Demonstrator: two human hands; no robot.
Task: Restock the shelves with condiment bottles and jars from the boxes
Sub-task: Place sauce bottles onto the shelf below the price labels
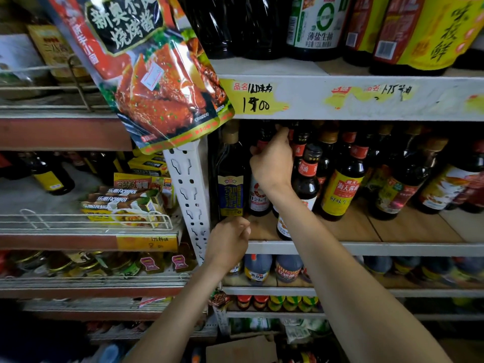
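I'm shelving mid-frame — right grip (272, 163) clamping a bottle (283, 227), left grip's (227, 242) hold unclear; next needs an upright release.

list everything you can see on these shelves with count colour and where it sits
sauce pouches: at least two, red-orange, hanging upper left
big bottles: several, dark, top shelf
blue-label bottle: one, dark, left end of middle shelf
white-label bottle: one, dark, beside it
soy sauce bottles: many, dark, red and yellow labels, middle shelf
curry boxes: several, yellow-brown, left wire shelf
jars: several, gold lids, lower left shelf
jugs: at least two, blue-grey, shelf below
price tags: several, yellow, shelf edges
left hand: at the blue-label bottle's base, grip unclear
right hand: grips the white-label bottle's neck
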